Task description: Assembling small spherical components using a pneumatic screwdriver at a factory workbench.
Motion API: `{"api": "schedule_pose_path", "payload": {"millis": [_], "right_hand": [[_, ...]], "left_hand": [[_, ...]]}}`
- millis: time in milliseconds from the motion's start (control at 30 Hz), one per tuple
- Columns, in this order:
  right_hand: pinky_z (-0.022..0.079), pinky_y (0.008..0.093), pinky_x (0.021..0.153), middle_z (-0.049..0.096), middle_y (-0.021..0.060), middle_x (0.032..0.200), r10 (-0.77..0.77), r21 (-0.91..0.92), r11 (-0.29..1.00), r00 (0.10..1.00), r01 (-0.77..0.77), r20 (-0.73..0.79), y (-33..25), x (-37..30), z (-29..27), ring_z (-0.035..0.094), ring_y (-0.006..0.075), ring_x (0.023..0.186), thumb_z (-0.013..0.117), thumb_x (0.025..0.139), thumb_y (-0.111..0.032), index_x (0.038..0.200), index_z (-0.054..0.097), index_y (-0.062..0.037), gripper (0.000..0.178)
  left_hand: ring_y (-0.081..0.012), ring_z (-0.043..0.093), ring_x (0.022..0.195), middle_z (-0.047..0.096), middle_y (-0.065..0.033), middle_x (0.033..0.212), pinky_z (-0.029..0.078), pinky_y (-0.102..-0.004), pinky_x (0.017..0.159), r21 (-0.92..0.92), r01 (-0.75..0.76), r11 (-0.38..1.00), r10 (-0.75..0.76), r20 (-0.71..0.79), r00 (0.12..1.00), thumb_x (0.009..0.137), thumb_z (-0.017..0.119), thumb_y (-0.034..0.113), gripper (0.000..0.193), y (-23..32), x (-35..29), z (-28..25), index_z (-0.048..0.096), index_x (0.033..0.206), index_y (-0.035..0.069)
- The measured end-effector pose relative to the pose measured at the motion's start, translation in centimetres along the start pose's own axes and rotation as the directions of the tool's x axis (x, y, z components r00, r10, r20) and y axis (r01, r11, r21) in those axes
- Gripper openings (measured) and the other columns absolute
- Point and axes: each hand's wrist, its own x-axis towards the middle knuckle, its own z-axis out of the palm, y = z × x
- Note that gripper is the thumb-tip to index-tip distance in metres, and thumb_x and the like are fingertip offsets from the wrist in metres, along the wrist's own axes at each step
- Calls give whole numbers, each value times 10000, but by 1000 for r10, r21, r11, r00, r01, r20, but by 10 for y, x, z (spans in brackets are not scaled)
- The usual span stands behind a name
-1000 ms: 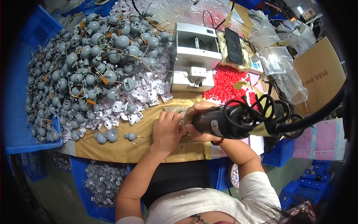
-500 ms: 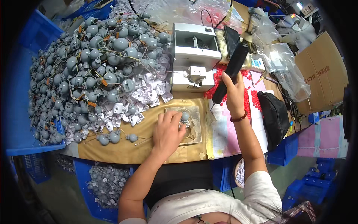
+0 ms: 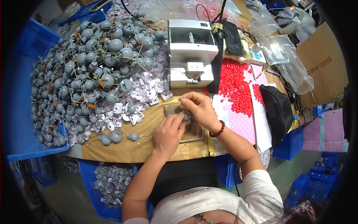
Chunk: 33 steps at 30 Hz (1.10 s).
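My left hand (image 3: pixel 168 135) has its fingers closed on a grey ball-shaped part (image 3: pixel 186 117), mostly covered by the fingers. That part sits at a square fixture plate (image 3: pixel 193 136) on the bench's near side. Just above it, my right hand (image 3: pixel 201 112) has thumb and forefinger brought together in a pinch; whatever is between them is too small to make out. A black electric screwdriver (image 3: pixel 216 71) hangs upright beside the white and grey machine (image 3: pixel 194 56), apart from both hands. A few grey balls with wires (image 3: pixel 116 137) lie left of my left hand.
A large heap of grey ball parts (image 3: pixel 89 71) fills the left side, with white plastic pieces (image 3: pixel 140 93) along its edge. Red small pieces (image 3: pixel 236 86) are spread at right, near a black pouch (image 3: pixel 276 112). A cardboard box (image 3: pixel 322 67) stands at far right.
My right hand has let go of the black electric screwdriver and come down left to the fixture. The screwdriver now hangs by the machine. My left hand stays at the grey part.
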Motion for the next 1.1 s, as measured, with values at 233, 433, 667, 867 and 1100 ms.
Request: {"api": "schedule_pose_path", "payload": {"millis": [233, 433, 667, 867, 1100], "right_hand": [[537, 275, 856, 718, 114, 1096, 54, 45, 997, 960, -69, 274, -34, -10, -10, 660, 128, 936, 624, 1014, -107, 1262, 629, 33, 284], [550, 259, 829, 733, 65, 1053, -94, -428, 896, 993, 117, 76, -18, -22, -104, 681, 101, 934, 661, 987, -95, 1210, 677, 9, 246], [556, 279, 753, 718, 82, 978, -212, -693, 710, 976, 121, -47, -27, -30, -140, 694, 146, 844, 671, 969, -64, 1123, 700, -7, 167], [541, 405, 750, 661, 115, 911, -295, -945, 253, 947, 207, 129, -32, -35, -147, 648, 309, 862, 684, 872, -43, 985, 701, -52, 115], [528, 399, 813, 633, 100, 951, -239, -941, 50, 919, 334, 313, -4, -34, -146, 609, 303, 894, 671, 819, -62, 990, 685, -51, 172]], "left_hand": [[-233, 663, 747, 684, -104, 1025, 539, -347, 662, -229, 88, 969, -73, 69, 995, 823, 789, 76, 322, 18, -19, -54, 684, 1126, 59], [-332, 689, 936, 690, -112, 1037, 544, -453, 783, 335, 182, 924, -364, 918, 159, 864, 730, 211, 272, -21, -117, -205, 689, 1112, 109], [-313, 606, 879, 610, -99, 906, 489, -444, 736, 382, 12, 924, -169, 381, 909, 830, 733, 138, 193, -23, -71, -180, 645, 989, 69], [-284, 581, 956, 599, -71, 982, 478, -426, 751, 613, -79, 786, -12, 144, 990, 821, 707, 86, 226, -85, -17, -89, 639, 1037, 83], [-273, 614, 904, 619, -68, 996, 498, -409, 754, 512, -45, 858, 47, 10, 999, 824, 671, 10, 188, -83, -11, -89, 648, 1000, 75]]}}
